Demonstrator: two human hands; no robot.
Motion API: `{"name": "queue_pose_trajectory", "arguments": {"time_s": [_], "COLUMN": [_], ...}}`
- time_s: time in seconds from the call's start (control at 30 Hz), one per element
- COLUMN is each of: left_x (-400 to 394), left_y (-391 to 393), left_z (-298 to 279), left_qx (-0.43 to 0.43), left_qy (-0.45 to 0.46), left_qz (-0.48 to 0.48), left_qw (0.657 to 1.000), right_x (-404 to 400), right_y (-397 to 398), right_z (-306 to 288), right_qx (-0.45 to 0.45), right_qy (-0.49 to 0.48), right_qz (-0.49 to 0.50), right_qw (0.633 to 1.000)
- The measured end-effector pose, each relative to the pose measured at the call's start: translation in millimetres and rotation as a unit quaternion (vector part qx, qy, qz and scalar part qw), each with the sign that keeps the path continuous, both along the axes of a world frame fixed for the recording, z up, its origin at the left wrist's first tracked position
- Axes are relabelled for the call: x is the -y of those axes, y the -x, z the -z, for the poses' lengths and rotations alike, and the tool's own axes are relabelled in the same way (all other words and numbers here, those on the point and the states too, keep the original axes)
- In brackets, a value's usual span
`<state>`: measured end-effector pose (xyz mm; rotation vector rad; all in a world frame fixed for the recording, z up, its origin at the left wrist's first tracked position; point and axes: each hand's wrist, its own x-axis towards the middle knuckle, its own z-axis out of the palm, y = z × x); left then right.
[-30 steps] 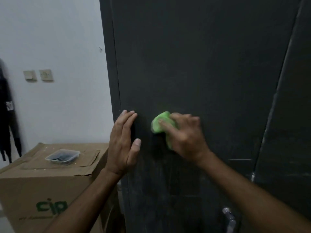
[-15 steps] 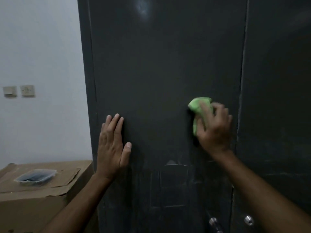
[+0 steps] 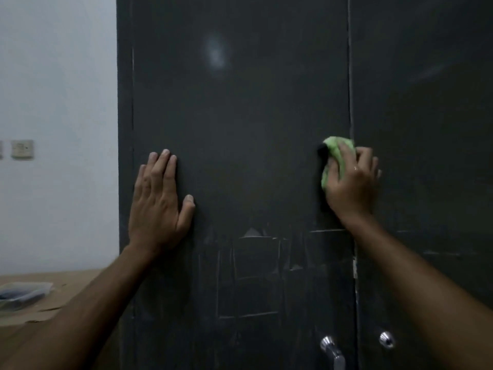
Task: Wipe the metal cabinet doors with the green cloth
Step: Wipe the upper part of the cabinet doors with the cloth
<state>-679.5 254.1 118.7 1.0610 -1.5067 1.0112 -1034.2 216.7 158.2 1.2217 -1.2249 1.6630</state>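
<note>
**Count of things in view**

Two cabinet doors: a left door point(image 3: 240, 116) and a right door point(image 3: 426, 116). One handle point(image 3: 330, 348) and one knob point(image 3: 386, 339). One green cloth point(image 3: 334, 156). One cardboard box point(image 3: 74, 284), one plastic tray point(image 3: 24, 292), one wall switch point(image 3: 22, 148).

Dim, soft, slightly blurred view; a faint glare patch point(image 3: 216, 53) on the dark cabinet door point(image 3: 240, 129).

Bunched green cloth point(image 3: 336, 156) pressed on dark cabinet doors' point(image 3: 240, 129) center seam.
</note>
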Motion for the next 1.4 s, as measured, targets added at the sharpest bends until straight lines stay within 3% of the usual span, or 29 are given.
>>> {"name": "queue_pose_trajectory", "arguments": {"time_s": [0.07,0.17,0.23,0.3,0.37,0.47,0.53,0.6,0.67,0.77,0.83,0.9,1.0,1.07,1.13,1.2,1.3,1.33,1.4], "left_x": [-0.8,-6.9,-12.6,-16.5,-16.8,-11.2,-5.7,-0.7,3.5,8.0,11.4,14.2,15.6,15.6,16.0,16.4,14.8,12.5,5.9], "left_y": [0.3,2.4,2.6,-0.1,-4.2,-6.2,-6.3,-6.4,-6.2,-5.8,-4.7,-4.8,-6.8,-5.6,-4.3,-4.3,-4.8,-4.4,-5.1], "left_z": [3.6,23.6,43.2,62.3,77.8,90.7,95.3,99.5,101.5,104.4,106.3,106.3,107.2,108.4,109.2,110.6,112.0,112.2,116.1], "left_qx": [0.007,0.015,0.026,0.038,0.054,0.066,0.062,0.057,0.058,0.057,0.055,0.059,0.06,0.059,0.056,0.054,0.045,0.042,0.032], "left_qy": [0.009,0.017,0.023,0.02,0.01,-0.018,-0.027,-0.027,-0.022,-0.002,0.016,0.025,0.041,0.048,0.049,0.049,0.059,0.061,0.067], "left_qz": [0.008,0.027,0.035,0.035,0.019,-0.001,0.0,-0.001,-0.009,-0.027,-0.04,-0.044,-0.044,-0.042,-0.038,-0.036,-0.019,-0.008,0.014], "left_qw": [1.0,0.999,0.999,0.998,0.998,0.998,0.998,0.998,0.998,0.998,0.998,0.997,0.996,0.996,0.996,0.997,0.997,0.997,0.997], "right_x": [-2.9,-8.0,-10.2,-10.8,-7.4,-8.3,-12.7,-11.9,-10.4,-1.5,1.0,-5.1,-9.6,-10.4,-7.2,-3.2,-4.9,-8.1,-12.7], "right_y": [-37.4,-85.8,-62.1,-21.0,6.6,-20.0,-65.5,-91.4,-76.2,-40.1,-48.2,-88.6,-140.4,-123.4,-87.1,-61.4,-84.6,-102.1,-126.9], "right_z": [-3.9,38.3,65.9,77.0,69.1,39.5,50.8,92.1,123.5,99.3,63.2,48.9,91.6,123.9,121.2,97.7,68.1,69.1,89.9], "right_qx": [0.052,-0.157,-0.268,-0.233,-0.121,0.038,-0.004,-0.142,-0.211,-0.094,0.01,0.018,-0.203,-0.308,-0.281,-0.173,-0.019,-0.024,-0.142], "right_qy": [0.002,0.016,0.022,0.027,0.018,-0.012,-0.002,0.012,0.033,0.048,0.046,0.038,0.053,0.059,0.067,0.07,0.048,0.044,0.043], "right_qz": [-0.035,-0.048,-0.017,0.032,0.057,-0.031,-0.067,-0.057,-0.042,-0.002,-0.043,-0.084,-0.098,-0.092,-0.04,-0.017,-0.074,-0.085,-0.099], "right_qw": [0.998,0.986,0.963,0.972,0.991,0.999,0.998,0.988,0.976,0.994,0.998,0.996,0.973,0.945,0.957,0.982,0.996,0.995,0.984]}}
